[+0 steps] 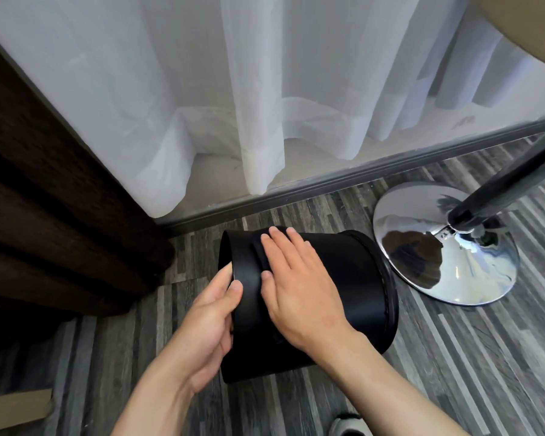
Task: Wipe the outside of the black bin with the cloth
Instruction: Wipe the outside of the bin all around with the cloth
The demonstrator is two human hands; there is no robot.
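The black bin point(353, 278) lies on its side on the grey striped floor, its rimmed mouth toward the right and its base toward the left. My left hand point(211, 316) grips the base edge, thumb on the outer wall and fingers around the bottom. My right hand point(296, 278) lies flat on top of the bin's side, pressing a dark cloth point(260, 250) against it. The cloth is nearly the same black as the bin; only a folded edge shows past my fingertips.
A chrome disc base point(422, 247) with a dark pole point(501, 184) stands just right of the bin. White sheer curtains point(233, 89) hang behind, above a grey baseboard point(296, 190). A dark brown curtain point(44, 215) is on the left. A slipper toe point(346, 427) shows at the bottom edge.
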